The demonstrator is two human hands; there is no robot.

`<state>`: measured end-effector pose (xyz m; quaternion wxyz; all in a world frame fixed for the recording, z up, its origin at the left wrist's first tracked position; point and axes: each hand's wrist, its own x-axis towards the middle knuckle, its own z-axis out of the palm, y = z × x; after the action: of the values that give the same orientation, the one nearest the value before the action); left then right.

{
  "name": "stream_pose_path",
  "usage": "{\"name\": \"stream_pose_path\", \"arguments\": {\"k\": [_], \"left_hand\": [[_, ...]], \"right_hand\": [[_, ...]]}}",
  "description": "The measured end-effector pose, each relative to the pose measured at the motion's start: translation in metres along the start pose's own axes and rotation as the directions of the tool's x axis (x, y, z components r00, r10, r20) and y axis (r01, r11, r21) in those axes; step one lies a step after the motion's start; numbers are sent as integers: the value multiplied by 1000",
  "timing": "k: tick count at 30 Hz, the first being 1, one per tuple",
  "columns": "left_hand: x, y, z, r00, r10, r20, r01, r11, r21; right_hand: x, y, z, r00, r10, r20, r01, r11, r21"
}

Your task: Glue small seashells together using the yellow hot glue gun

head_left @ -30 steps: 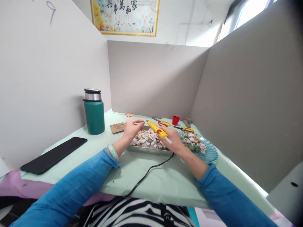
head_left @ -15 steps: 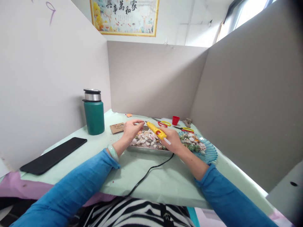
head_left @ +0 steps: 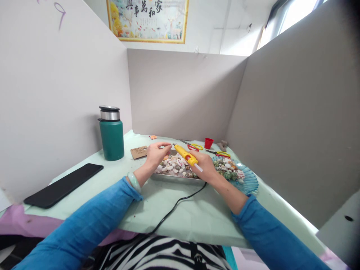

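Observation:
My right hand (head_left: 206, 166) is wrapped round a yellow glue gun (head_left: 185, 155), its tip aimed left toward my left hand. A white glue stick juts from the gun's back end, and a black cord (head_left: 174, 208) trails off toward me. My left hand (head_left: 156, 153) pinches something small that I cannot make out, just in front of the gun's tip. Both hands hover over a metal tray (head_left: 176, 177) filled with several small shells.
A blue scallop-shaped plate (head_left: 250, 182) with shells lies right of the tray. Behind are two pairs of scissors (head_left: 195, 146), a red cup (head_left: 208, 143) and a cardboard piece (head_left: 139, 152). A green flask (head_left: 111, 133) and a black phone (head_left: 64, 184) lie left. Grey partitions close in three sides.
My right hand has drawn the glue gun slightly left and up, bringing its tip closer to my left fingers. The left hand has stayed put.

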<state>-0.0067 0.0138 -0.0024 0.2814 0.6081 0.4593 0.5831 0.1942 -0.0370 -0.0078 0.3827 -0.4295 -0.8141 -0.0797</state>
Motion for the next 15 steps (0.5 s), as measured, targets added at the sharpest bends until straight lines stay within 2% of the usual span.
{"name": "stream_pose_path", "arguments": {"k": [15], "left_hand": [[-1,0,0,1000,-5,-6,4,1000,-14]], "right_hand": [[0,1,1,1000,0,3,0,1000,-23]]}}
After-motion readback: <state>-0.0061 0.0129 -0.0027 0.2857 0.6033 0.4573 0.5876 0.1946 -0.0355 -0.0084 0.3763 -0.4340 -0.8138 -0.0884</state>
